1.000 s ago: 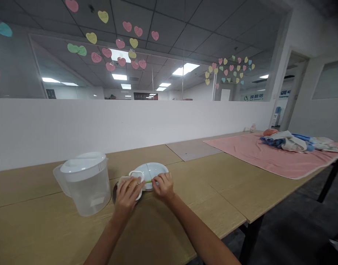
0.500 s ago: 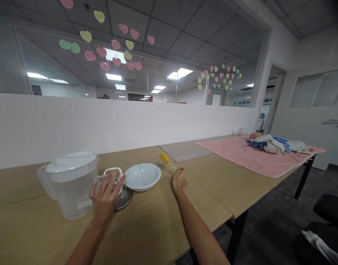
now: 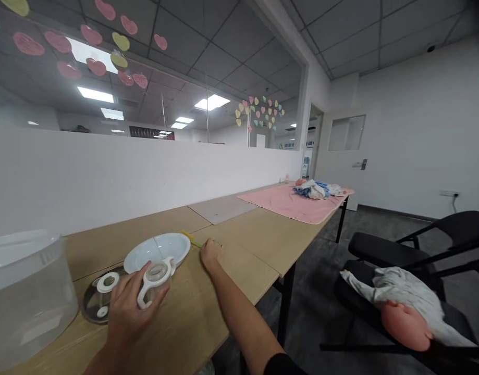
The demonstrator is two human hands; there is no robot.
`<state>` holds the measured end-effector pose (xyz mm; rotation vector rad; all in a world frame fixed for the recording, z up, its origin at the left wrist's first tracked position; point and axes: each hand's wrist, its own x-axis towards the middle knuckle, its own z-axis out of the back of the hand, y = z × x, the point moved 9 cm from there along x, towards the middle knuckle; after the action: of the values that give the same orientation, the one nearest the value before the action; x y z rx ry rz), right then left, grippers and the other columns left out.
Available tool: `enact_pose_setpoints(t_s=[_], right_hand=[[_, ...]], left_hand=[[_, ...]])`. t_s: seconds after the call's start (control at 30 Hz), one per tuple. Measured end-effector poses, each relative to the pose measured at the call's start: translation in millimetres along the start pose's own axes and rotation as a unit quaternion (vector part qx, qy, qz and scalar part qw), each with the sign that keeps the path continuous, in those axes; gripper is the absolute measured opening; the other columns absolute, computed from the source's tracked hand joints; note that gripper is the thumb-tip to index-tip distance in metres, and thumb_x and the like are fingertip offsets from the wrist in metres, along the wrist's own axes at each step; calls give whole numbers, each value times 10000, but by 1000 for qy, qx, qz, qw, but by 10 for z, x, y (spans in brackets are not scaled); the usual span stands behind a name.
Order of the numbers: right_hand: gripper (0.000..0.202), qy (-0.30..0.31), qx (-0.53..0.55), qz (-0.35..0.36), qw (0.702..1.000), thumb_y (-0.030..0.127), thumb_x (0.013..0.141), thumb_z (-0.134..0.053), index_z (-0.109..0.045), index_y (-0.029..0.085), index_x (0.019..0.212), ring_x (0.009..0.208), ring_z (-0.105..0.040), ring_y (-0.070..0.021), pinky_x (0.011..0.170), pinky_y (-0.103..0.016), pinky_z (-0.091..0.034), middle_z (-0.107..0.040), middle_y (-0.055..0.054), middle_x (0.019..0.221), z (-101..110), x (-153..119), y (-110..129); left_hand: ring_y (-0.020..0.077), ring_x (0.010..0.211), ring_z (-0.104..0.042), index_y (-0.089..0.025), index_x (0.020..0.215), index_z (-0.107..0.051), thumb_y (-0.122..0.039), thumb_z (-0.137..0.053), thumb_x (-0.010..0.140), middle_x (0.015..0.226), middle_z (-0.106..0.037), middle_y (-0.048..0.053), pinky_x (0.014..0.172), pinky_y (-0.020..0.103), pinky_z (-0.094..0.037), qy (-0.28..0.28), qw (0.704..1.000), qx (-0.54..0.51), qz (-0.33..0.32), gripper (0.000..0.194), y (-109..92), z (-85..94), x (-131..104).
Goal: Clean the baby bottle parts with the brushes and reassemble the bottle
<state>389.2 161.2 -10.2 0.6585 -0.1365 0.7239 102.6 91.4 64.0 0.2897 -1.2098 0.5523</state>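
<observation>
My left hand point(image 3: 125, 307) is wrapped round a small clear bottle point(image 3: 156, 276) with a white handled ring, its open mouth tilted toward me. My right hand point(image 3: 211, 251) is closed round the green handle of a brush point(image 3: 187, 236) with a yellow head, low over the wooden table. Between the hands and farther back sits a white bowl point(image 3: 147, 250). A round metal dish point(image 3: 91, 301) holding a white ring point(image 3: 108, 282) and a small white part lies left of my left hand. At the far left stands a large translucent pitcher point(image 3: 32, 307).
On the wooden table point(image 3: 239, 242), a pink cloth point(image 3: 278, 204) bears a heap of clothes point(image 3: 313, 190) farther off. A grey mat point(image 3: 227, 209) lies before it. Right of the table, a doll point(image 3: 407, 323) lies on a black chair point(image 3: 348, 284).
The view has swung right, bringing the doll and chairs in. My left hand has lifted the bottle away from the metal dish. My right hand still holds the brush.
</observation>
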Motion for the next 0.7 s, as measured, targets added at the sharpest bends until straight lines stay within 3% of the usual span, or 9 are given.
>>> enact_pose_setpoints(t_s=[0.2, 0.27, 0.43, 0.6, 0.7], right_hand=[[278, -18, -7, 25, 1000, 172, 876, -379, -643, 132, 956, 945, -586, -246, 783, -341, -355, -645, -158, 992, 120, -43, 99], [267, -21, 0, 39, 999, 168, 869, -391, -646, 134, 937, 940, -585, -241, 786, -339, -354, -645, -157, 982, 134, -42, 154], [260, -20, 7, 56, 998, 166, 860, -396, -648, 127, 911, 916, -591, -245, 754, -326, -361, -652, -142, 954, 89, -26, 203], [285, 6, 7, 52, 999, 192, 871, -369, -636, 128, 947, 881, -599, -227, 690, -289, -365, -648, -136, 965, 9, 6, 152], [262, 25, 13, 51, 998, 192, 857, -397, -641, 131, 929, 873, -598, -228, 678, -282, -362, -652, -130, 948, -44, 34, 138]], left_hand=[[264, 903, -600, -187, 1173, -519, -475, -561, 779, 986, -653, 102, 788, 359, -453, 30, 998, -51, -11, 490, 85, -227, -115], [261, 909, -605, -177, 1181, -515, -479, -545, 790, 997, -649, 107, 774, 358, -468, 49, 997, -51, 18, 495, 138, -304, -156], [245, 935, -611, -170, 1192, -498, -473, -565, 782, 1040, -648, 101, 772, 351, -487, 105, 992, -65, 17, 514, 45, -436, -201], [255, 928, -599, -166, 1177, -516, -554, -564, 749, 1025, -656, 100, 779, 369, -472, 150, 987, -54, 12, 579, -9, -391, -138], [258, 962, -585, -154, 1190, -509, -574, -478, 789, 1066, -643, 114, 807, 375, -456, 140, 986, -92, 6, 582, 27, -287, -86]])
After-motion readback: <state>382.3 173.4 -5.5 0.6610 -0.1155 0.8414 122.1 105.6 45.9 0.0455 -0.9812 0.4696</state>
